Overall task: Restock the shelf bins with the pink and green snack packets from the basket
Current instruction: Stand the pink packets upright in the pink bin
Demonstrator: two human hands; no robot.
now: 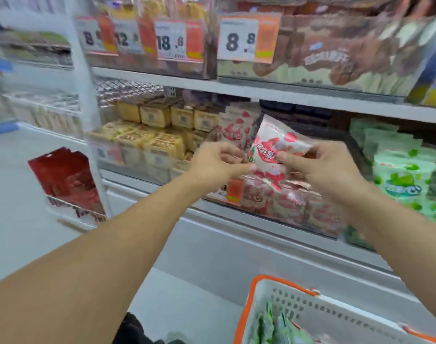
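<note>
One pink packet [276, 151], pinched in the grip of two hands: left [218, 162], right [321, 167].

Single head view, worn on person, looks forward and down along both forearms at the shelf [236, 90] close ahead; basket [336, 319] at bottom edge, near camera; wide-angle, edges bent, no second view

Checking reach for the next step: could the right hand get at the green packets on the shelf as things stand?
Probably not at once: the right hand and the left hand both pinch a pink packet. The green packets lie just beside it with nothing between.
</note>
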